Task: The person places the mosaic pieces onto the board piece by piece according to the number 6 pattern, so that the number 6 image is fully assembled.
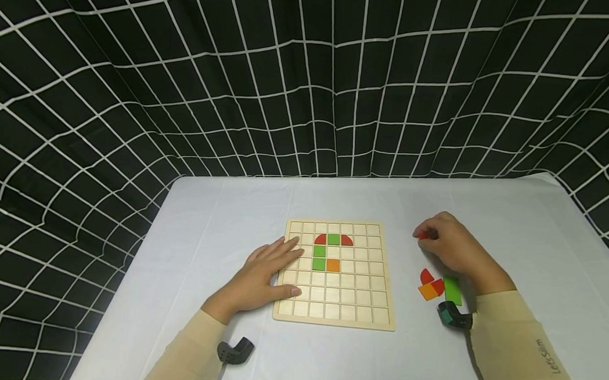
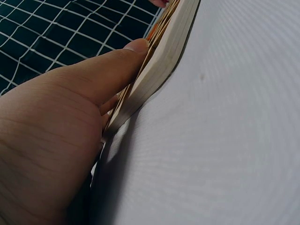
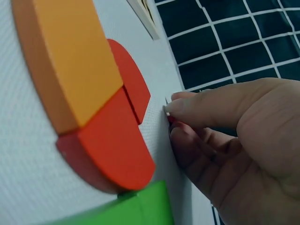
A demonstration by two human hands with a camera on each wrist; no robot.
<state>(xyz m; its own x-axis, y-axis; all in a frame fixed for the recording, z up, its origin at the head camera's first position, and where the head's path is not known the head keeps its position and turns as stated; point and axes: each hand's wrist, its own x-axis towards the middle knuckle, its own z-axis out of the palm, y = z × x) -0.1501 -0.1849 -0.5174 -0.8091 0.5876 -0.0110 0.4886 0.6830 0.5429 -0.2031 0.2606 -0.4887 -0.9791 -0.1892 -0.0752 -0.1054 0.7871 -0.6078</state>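
My left hand [image 1: 268, 272] rests with spread, straight fingers on the left side of a wooden grid board [image 1: 340, 297]. In the left wrist view its thumb [image 2: 126, 56] lies on the board's edge. On the board sit two red quarter-round blocks, several green square blocks [image 1: 319, 251] and an orange square block [image 1: 333, 265]. To the right of the board, my right hand [image 1: 450, 242] pinches a small red block [image 1: 423, 235] between thumb and fingers, just above the table. Most of that block is hidden by the fingertips.
Near my right wrist lie loose blocks: two red quarter-rounds [image 1: 426, 276], an orange piece [image 1: 427, 291] and green pieces [image 1: 452, 291]. A white cloth covers the table [image 1: 219, 219]. Behind it hangs a black curtain [image 1: 341, 99] with white grid lines.
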